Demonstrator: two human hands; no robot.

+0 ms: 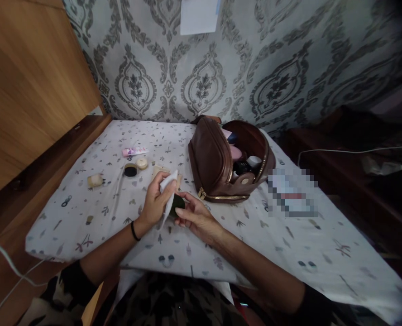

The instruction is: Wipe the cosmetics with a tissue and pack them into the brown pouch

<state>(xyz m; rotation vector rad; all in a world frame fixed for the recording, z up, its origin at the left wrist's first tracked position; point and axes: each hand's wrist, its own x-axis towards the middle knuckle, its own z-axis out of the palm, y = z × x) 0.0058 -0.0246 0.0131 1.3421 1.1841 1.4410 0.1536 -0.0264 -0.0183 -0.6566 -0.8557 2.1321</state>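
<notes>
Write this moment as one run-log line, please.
left grip: white cloth | right grip: dark green item | brown bag: open | pink tube: on patterned sheet

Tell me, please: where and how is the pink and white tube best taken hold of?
Probably across the middle of the tube, from above, pinching its long sides: it lies left to right on the tablecloth, and a pale round item sits close on its near side.

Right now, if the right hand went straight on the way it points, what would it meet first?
Probably the white cloth in the left hand, just past the dark green item that the right hand holds; depth is hard to judge.
</notes>
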